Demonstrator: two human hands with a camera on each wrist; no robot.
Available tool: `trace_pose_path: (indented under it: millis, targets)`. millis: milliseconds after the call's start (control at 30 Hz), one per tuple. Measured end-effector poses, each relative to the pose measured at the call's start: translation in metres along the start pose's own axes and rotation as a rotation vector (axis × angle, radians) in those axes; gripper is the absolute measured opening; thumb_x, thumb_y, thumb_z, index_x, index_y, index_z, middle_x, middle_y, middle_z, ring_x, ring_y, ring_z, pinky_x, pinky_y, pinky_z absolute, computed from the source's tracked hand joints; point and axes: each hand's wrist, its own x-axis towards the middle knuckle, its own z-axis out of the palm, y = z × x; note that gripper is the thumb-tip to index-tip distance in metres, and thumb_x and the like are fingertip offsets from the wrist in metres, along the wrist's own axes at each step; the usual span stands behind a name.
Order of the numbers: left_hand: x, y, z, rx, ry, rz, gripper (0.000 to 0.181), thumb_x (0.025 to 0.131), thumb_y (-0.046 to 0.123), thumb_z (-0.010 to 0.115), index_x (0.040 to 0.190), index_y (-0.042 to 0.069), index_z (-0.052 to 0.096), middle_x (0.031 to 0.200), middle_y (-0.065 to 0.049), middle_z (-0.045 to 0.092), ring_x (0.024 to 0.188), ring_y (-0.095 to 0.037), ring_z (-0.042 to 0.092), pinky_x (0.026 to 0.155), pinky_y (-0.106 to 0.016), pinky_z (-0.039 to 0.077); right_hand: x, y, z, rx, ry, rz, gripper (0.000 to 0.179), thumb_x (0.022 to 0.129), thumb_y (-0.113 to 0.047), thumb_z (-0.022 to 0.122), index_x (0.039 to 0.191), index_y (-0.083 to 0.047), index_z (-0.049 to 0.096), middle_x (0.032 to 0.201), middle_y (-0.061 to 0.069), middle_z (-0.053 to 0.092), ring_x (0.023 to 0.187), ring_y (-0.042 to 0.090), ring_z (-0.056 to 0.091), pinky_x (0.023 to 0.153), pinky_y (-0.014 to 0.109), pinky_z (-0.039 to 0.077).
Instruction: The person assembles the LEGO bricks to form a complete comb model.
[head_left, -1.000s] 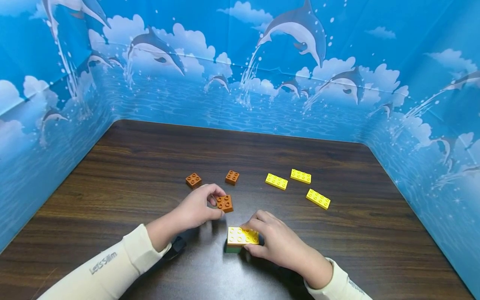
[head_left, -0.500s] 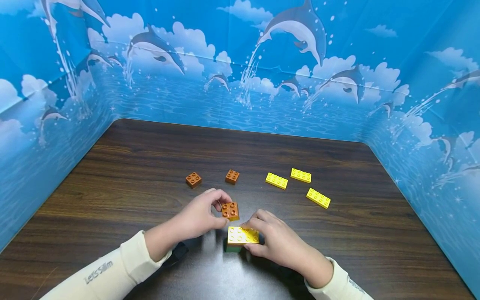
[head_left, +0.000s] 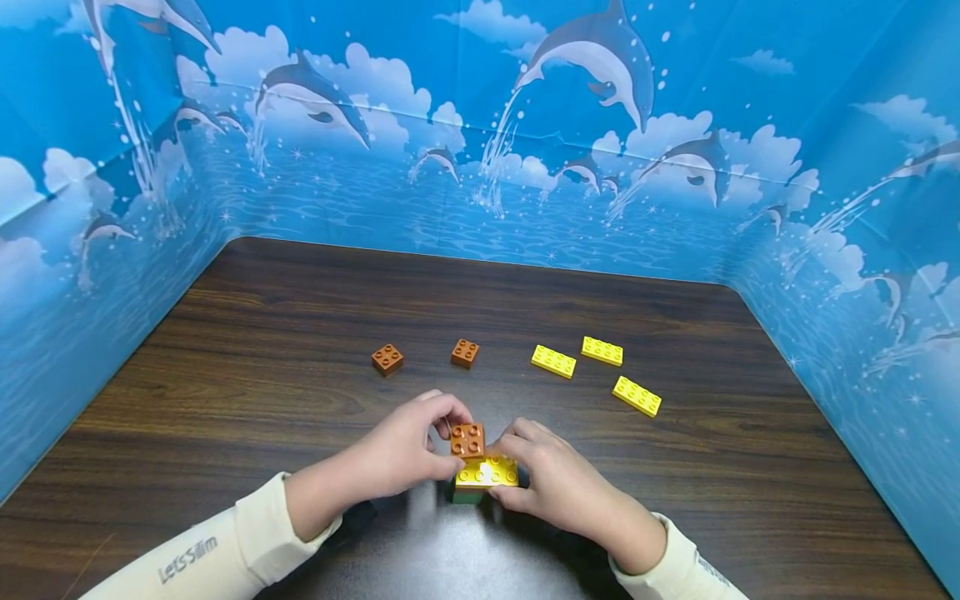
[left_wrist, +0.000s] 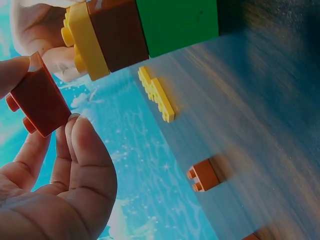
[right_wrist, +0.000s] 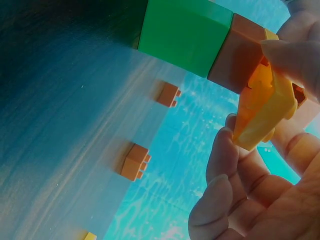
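Observation:
My left hand (head_left: 401,450) pinches a brown 2x2 toy building brick (head_left: 468,442) between thumb and fingers, studs up. It hangs over the left part of a yellow 2x4 brick (head_left: 501,477); in the left wrist view a small gap shows between the two. This yellow brick tops a stack, with a brown brick (right_wrist: 237,52) under it and a green block (right_wrist: 185,37) at the bottom. Its right end juts out past the brown one, hollow underside showing in the right wrist view. My right hand (head_left: 562,483) pinches that jutting end, thumb on the near side.
Two loose brown bricks, one at the left (head_left: 387,359) and one nearer the middle (head_left: 464,353), lie beyond my left hand. Three thin yellow bricks (head_left: 553,362) lie farther right on the dark wooden table (head_left: 300,292). A blue dolphin-print backdrop (head_left: 420,200) surrounds the table's far sides.
My left hand has brought the brown brick right and toward me, from beyond the stack to over the yellow brick's left part. The right hand has kept its grip in place.

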Motion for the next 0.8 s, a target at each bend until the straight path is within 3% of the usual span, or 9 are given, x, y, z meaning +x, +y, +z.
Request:
trace_pose_path:
  millis: [533,800]
  targets:
    - [-0.004,-0.001,0.01,0.062,-0.026,0.01,0.031,0.074,0.002,0.074,0.101,0.011,0.062,0.093,0.001,0.052,0.088,-0.018,0.05,0.064,-0.024,0.045,0.0,-0.001,-0.001,0.015,-0.011,0.024,0.028,0.078,-0.022,0.08,0.102,-0.013,0.07,0.094,-0.008,0.056,0.086,0.007,0.051,0.073,0.026,0.047]
    - [-0.005,-0.001,0.012,0.112,-0.02,0.027,0.03,0.073,0.003,0.075,0.099,0.013,0.062,0.093,0.004,0.052,0.088,-0.015,0.049,0.071,-0.025,0.044,0.0,-0.002,-0.001,0.028,-0.009,0.026,0.028,0.077,-0.022,0.08,0.102,-0.012,0.07,0.094,-0.008,0.056,0.086,0.007,0.051,0.073,0.026,0.047]
